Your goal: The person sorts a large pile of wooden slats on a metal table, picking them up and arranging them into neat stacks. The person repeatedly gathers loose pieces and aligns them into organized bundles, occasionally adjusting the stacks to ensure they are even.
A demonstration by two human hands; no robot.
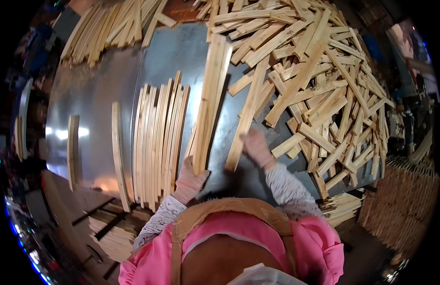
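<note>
My left hand (190, 180) is closed round the near end of some wooden slats (210, 99), which slant up and away over the metal table and lie side by side. My right hand (256, 148) has its fingers against the right edge of a single wooden slat (250, 111), gripping it near its lower part. That slat's far end reaches the big loose heap of slats (315, 85) on the right. Just left of my left hand, a row of slats (158, 142) lies roughly parallel.
Two lone slats (117, 147) (73, 152) lie on the left of the metal table (94, 95). More slats (103, 33) cover its far left. Below the table edge are stacked slats at left (115, 232) and right (342, 208), with a larger slatted stack (400, 204) farther right.
</note>
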